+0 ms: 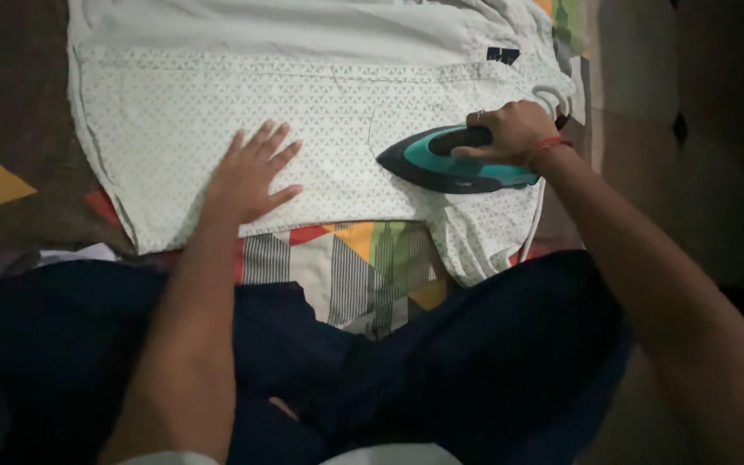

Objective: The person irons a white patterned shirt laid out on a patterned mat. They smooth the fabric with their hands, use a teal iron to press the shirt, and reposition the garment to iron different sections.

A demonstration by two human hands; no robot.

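At the left of the frame I see a dark blanket edge with a yellow patch, and below it my dark trousers filling the bottom. Left of centre, my left hand lies open and flat, fingers spread, pressing on the shirt. The shirt is pale with a fine triangle print and spreads across the upper middle of the frame, on a striped multicolour sheet that shows below its hem. Right of centre, my right hand is closed around the handle of the iron, a teal and black one, its tip pointing left toward my flat hand, its sole resting on the cloth near the shirt's right end. A red thread circles that wrist.

I judge the pressing stroke is under way on the shirt's lower panel. The next move calls for keeping the cloth taut under the flat hand while the iron glides left, with the fingers well apart from the hot tip.
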